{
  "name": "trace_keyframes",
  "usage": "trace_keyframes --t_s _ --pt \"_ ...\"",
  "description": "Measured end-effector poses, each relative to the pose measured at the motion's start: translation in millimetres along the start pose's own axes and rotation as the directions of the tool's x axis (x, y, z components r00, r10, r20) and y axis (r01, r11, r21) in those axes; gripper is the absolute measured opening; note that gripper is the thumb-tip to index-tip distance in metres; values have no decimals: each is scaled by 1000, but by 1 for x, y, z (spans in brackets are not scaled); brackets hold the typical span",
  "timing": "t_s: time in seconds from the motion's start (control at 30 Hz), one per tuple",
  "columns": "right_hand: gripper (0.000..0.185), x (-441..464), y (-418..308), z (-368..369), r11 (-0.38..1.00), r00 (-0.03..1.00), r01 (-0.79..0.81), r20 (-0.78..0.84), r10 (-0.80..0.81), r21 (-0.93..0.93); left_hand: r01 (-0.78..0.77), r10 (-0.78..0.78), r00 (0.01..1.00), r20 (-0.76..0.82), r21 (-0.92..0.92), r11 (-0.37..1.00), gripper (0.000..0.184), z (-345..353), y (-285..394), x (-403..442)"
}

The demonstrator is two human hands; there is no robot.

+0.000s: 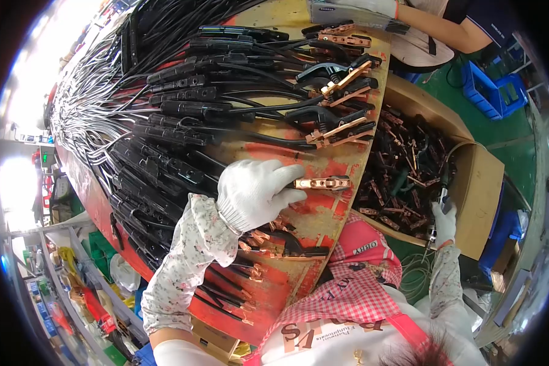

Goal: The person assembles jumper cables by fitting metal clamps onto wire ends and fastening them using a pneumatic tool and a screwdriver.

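My left hand, in a white knit glove, is over the table. Its thumb and fingers pinch a copper-coloured clamp that points right, towards the table edge. Much of the clamp's rear end is hidden by the fingers. At the right, my gloved right hand is wrapped round a slim power screwdriver with a metal body, held upright beside the carton. Black cables with copper-jawed clamps lie in rows above my left hand. Below it are cables with bare copper ends and another black clamp.
An open carton full of loose copper and black clamp parts stands against the table edge. Bundled grey leads fan out at the left of the red-and-yellow table. A co-worker's arm reaches in at top right, near a blue crate.
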State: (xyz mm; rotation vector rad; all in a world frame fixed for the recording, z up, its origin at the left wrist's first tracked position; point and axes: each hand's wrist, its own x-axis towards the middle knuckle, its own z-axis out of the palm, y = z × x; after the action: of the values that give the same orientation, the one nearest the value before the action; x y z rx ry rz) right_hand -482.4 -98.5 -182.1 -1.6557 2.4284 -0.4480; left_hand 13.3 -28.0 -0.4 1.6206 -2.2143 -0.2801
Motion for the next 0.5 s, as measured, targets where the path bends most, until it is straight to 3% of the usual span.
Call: trace_keyframes --t_s 0.03,0.07,0.13,0.23,0.27,0.3,0.33,0.37,0.43,0.47,0.5 --pt "52 3 7 1 873 913 -319 367 178 370 -17 17 1000 -3 21 1000 33 0 0 0" --pt "42 7 13 3 537 683 -662 715 148 522 -16 16 1000 -6 25 1000 33 -1 1 -1" --pt "26 -7 -33 -10 453 713 -655 693 106 605 20 -20 1000 -12 10 1000 29 -1 3 0" --pt "28 -21 -108 -44 131 649 -753 760 -14 645 23 -22 999 -24 52 998 24 2 5 1" --pt "37 -27 -142 -63 23 656 -752 752 -67 658 17 -17 1000 -12 57 998 24 3 5 0" --pt "43 -17 -147 -61 -268 572 -802 558 -601 533 37 -34 998 -45 66 997 22 6 5 0" --pt "50 -26 -181 -70 -415 681 -730 523 -513 544 54 -48 996 -78 70 996 20 9 5 1" --pt "53 -24 -203 -70 -477 630 -742 249 -735 471 40 -35 997 -71 68 997 20 10 6 2" --pt "52 -19 -256 -86 -455 442 -866 -109 -890 209 53 -45 993 -107 77 996 26 11 7 4" --pt "45 -20 -275 -94 -447 424 -849 -144 -894 282 50 -42 994 -105 77 996 26 12 7 4" --pt "35 -26 -291 -101 -471 479 -767 -100 -872 437 63 -55 995 -87 91 994 24 14 6 4"
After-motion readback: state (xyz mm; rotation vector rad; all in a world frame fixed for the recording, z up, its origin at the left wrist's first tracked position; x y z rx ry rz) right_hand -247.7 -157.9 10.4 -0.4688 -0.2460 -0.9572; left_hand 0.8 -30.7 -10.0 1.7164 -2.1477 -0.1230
